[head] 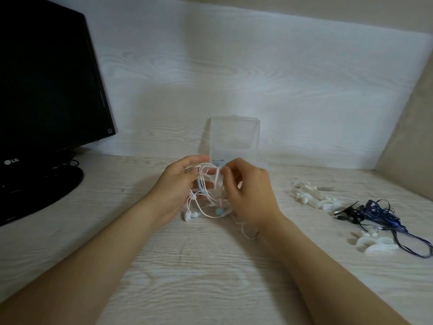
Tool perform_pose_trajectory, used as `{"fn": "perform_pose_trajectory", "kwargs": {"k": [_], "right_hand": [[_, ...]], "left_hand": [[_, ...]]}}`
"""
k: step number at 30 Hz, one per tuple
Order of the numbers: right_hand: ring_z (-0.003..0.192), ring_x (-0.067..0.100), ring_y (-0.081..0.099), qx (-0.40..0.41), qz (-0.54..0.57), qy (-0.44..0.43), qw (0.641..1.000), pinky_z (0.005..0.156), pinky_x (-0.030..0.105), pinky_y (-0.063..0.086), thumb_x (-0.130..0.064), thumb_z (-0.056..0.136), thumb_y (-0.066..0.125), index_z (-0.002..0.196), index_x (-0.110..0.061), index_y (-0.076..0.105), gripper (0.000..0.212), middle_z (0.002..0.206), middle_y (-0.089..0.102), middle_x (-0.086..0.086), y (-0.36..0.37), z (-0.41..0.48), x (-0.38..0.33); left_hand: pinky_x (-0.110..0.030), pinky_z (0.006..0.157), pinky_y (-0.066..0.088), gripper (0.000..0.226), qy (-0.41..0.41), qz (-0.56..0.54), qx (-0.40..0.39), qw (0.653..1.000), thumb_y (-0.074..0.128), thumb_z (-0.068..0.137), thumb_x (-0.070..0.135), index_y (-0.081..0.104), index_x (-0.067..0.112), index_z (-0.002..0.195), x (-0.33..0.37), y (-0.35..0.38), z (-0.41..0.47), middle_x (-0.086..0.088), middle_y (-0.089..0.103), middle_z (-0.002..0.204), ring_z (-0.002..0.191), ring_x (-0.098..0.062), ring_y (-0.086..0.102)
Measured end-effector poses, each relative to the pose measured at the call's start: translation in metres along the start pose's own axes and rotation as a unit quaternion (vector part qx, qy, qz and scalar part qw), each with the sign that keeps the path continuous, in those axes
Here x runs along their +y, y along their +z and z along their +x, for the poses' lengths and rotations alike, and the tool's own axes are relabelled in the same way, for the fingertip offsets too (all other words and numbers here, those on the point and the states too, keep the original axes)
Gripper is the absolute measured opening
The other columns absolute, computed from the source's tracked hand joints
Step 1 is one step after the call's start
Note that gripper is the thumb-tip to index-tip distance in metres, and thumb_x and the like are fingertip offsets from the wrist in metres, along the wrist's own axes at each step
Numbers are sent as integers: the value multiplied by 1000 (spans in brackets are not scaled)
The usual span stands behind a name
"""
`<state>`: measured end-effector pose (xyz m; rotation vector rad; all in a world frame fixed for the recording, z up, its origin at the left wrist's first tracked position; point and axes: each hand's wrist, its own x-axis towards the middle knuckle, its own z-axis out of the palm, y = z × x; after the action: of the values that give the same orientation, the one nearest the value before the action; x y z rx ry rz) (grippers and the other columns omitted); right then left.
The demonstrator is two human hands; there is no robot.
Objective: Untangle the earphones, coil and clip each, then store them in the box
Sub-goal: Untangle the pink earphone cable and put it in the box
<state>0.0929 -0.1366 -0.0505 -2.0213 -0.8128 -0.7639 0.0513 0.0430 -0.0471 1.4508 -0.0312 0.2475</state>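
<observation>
Earphones (219, 211) hang tangled, pinched between your left hand (174, 186) and right hand (248, 193); pulling them apart hard could tighten the knots.

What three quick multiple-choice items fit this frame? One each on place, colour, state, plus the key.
1. Where on the table does the dark blue earphone bundle lie?
A. right side
B. left side
C. centre, at the near edge

2. What colour are the loose clips?
A. black
B. white
C. red

3. What are the left hand and right hand doing?
A. lying flat on the table
B. both holding the pale cord tangle
C. hanging empty in the air

Key:
1 A: the dark blue earphone bundle sits far right, next to the clips.
2 B: the clips show as white pieces against the pale wood.
3 B: the fingers of both hands curl round cords of the raised tangle.
</observation>
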Motion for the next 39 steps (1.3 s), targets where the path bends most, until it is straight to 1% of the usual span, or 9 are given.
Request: {"fn": "perform_pose_trajectory", "kwargs": {"k": [3,7,12,17,20,24,29,32,39], "right_hand": [[69,17,69,47,106,132,984,67,41,55,-26,105,52,91,-18,64,21,73,73,-1,-4,4,0],[71,26,69,96,294,317,897,63,40,52,-16,104,42,90,-11,59,22,77,69,8,-12,11,-1],[77,22,67,123,351,417,829,69,36,52,-25,105,48,89,-13,56,22,70,67,-1,-20,13,-1],[65,29,66,119,151,360,913,69,52,60,-23,74,60,64,-14,51,16,62,67,8,-19,6,13],[63,30,63,93,9,313,945,53,31,49,-11,78,61,64,-12,55,15,63,66,8,-21,5,22],[76,28,61,13,-121,253,960,54,28,36,-10,85,62,77,-18,58,12,78,66,5,-20,2,33],[88,25,64,-58,-88,209,972,72,37,50,-7,82,67,114,-19,59,35,85,73,4,-17,0,37],[84,29,62,-60,-63,182,979,71,43,51,-2,87,62,128,-19,47,47,84,70,10,-16,0,35],[82,23,63,-138,-109,167,970,72,33,48,-1,84,63,97,-20,74,25,83,68,-1,-22,4,25]], "left_hand": [[-34,75,60,35,19,35,33,999,44,112,7,76,21,120,1,-2,-1,-4,79,116,90,-25,74],[-30,65,51,28,19,63,79,995,53,107,12,77,24,112,5,0,-4,8,80,108,64,-10,63],[-23,65,57,12,90,248,149,953,73,95,22,77,31,101,2,-6,-6,12,71,112,73,-6,68],[-45,108,46,21,59,477,117,869,79,86,29,73,37,104,-3,-7,-9,6,49,125,112,-16,61],[-52,102,51,37,47,468,108,876,79,81,10,71,38,104,-4,-10,-8,8,40,125,112,-23,60],[-53,88,57,36,61,495,113,859,74,86,7,65,32,109,-6,-9,-8,5,41,123,117,-25,50],[-43,91,54,15,104,473,90,870,77,82,31,67,29,92,-10,-3,-7,11,64,96,96,-17,63],[-42,98,51,41,102,481,35,870,66,71,72,72,36,88,-14,4,-9,17,67,97,99,-7,63],[-42,105,31,54,77,572,-44,816,73,76,78,62,43,116,-16,11,-17,17,50,121,125,-13,46]]}}
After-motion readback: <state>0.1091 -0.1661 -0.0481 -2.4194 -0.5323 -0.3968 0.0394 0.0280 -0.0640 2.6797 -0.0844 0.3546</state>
